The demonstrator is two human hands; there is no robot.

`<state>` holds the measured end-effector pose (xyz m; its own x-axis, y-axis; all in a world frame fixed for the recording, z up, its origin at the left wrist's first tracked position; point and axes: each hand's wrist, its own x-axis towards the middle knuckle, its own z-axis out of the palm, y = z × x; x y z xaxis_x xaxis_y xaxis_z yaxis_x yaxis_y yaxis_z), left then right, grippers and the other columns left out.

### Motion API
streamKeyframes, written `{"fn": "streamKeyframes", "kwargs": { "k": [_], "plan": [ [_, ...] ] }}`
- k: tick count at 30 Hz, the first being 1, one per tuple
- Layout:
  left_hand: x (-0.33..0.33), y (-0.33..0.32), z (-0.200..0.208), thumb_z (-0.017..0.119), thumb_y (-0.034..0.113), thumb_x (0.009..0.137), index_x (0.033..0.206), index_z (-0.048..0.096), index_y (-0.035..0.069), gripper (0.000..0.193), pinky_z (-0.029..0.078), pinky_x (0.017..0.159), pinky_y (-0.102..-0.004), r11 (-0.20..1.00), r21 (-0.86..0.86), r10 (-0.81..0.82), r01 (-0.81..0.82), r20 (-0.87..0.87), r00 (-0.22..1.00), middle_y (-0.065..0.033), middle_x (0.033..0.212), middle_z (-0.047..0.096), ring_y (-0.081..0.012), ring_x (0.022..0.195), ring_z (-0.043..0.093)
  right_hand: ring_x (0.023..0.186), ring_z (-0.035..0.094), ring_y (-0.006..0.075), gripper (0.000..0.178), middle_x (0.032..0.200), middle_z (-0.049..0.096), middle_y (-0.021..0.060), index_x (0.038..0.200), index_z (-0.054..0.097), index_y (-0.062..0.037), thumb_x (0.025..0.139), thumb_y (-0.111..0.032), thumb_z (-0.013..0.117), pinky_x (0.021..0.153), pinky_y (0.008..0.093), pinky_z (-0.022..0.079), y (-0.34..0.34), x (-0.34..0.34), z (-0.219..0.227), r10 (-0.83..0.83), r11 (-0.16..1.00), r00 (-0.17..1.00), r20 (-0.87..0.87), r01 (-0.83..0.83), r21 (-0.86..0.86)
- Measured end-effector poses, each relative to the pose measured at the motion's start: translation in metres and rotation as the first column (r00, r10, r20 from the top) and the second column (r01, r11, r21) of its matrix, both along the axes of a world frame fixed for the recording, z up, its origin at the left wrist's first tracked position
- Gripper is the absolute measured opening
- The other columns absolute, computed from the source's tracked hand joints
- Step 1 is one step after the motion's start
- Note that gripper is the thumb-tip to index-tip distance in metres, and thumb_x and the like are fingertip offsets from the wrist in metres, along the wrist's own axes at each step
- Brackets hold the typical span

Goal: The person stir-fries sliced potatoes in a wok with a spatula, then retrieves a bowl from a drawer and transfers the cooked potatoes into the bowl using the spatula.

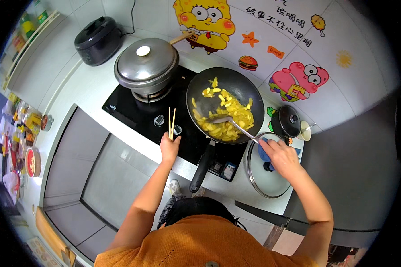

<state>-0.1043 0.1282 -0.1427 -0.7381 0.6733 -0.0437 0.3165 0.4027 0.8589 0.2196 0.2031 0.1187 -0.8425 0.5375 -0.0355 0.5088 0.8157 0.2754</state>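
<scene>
My left hand [169,149] is closed around a pair of wooden chopsticks [171,122], which point up over the black gas stove [138,107]. In my right hand [280,156] is the handle of a metal spatula [242,129]. Its blade rests among yellow sliced food pieces [234,111] in a black wok [237,80]. The wok sits on the right side of the stove, its long black handle [203,168] pointing toward me. Beneath my right hand lies a glass lid [259,175] with a metal rim, partly covered by the hand.
A lidded silver pot [148,62] with a wooden handle stands on the left burner. Behind it is a dark electric cooker [97,41]. A small black lidded pot [286,121] and a white cup [304,131] stand right of the wok. Far left, a red bowl [32,162] sits among packages.
</scene>
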Motion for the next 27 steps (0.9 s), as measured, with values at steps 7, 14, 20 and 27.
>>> {"fn": "streamKeyframes", "kwargs": {
  "k": [7, 14, 20, 27],
  "plan": [
    [-0.01, 0.046, -0.009, 0.078, 0.026, 0.069, 0.096, 0.047, -0.001, 0.049, 0.049, 0.08, -0.0455, 0.976, -0.219, -0.006, -0.012, -0.082, 0.997, -0.0249, 0.099, 0.057, -0.0417, 0.091, 0.058, 0.076, 0.057, 0.0234, 0.059, 0.093, 0.056, 0.0048, 0.12, 0.057, -0.0115, 0.063, 0.0, 0.064, 0.062, 0.034, 0.053, -0.022, 0.033, 0.022, -0.23, 0.973, 0.969, -0.095, 0.232, 0.014],
    [0.001, 0.048, -0.006, 0.069, 0.013, 0.073, 0.099, 0.046, 0.006, 0.035, 0.05, 0.075, -0.0461, 0.983, -0.183, -0.038, -0.007, -0.244, 0.969, -0.0183, 0.099, 0.059, -0.0404, 0.088, 0.06, 0.08, 0.059, 0.0246, 0.073, 0.097, 0.058, 0.0052, 0.121, 0.056, -0.0117, 0.051, 0.002, 0.074, 0.068, 0.0354, 0.053, -0.022, 0.038, 0.014, -0.356, 0.934, 0.926, -0.126, 0.355, -0.031],
    [-0.019, 0.03, -0.035, 0.064, 0.001, 0.076, 0.092, 0.054, 0.004, 0.019, 0.049, 0.068, -0.0315, 0.957, 0.25, 0.098, -0.145, 0.19, 0.977, -0.0093, 0.077, 0.063, -0.022, 0.072, 0.063, 0.082, 0.06, 0.0262, 0.062, 0.092, 0.057, 0.009, 0.119, 0.055, -0.0085, 0.06, 0.001, 0.069, 0.067, 0.0359, 0.052, 0.008, 0.009, 0.001, -0.314, 0.944, 0.933, -0.178, 0.327, 0.049],
    [-0.002, -0.052, 0.024, 0.052, 0.009, 0.089, 0.097, 0.052, 0.011, 0.007, 0.027, 0.035, -0.0206, 0.956, 0.199, 0.012, -0.216, 0.708, 0.706, -0.0027, 0.076, 0.061, -0.0053, 0.041, 0.038, 0.084, 0.063, 0.0298, 0.059, 0.092, 0.062, 0.0146, 0.12, 0.053, -0.0055, 0.063, -0.003, 0.068, 0.069, 0.0371, 0.053, 0.059, -0.033, -0.038, -0.386, 0.918, 0.901, -0.199, 0.396, 0.011]
  ]
}}
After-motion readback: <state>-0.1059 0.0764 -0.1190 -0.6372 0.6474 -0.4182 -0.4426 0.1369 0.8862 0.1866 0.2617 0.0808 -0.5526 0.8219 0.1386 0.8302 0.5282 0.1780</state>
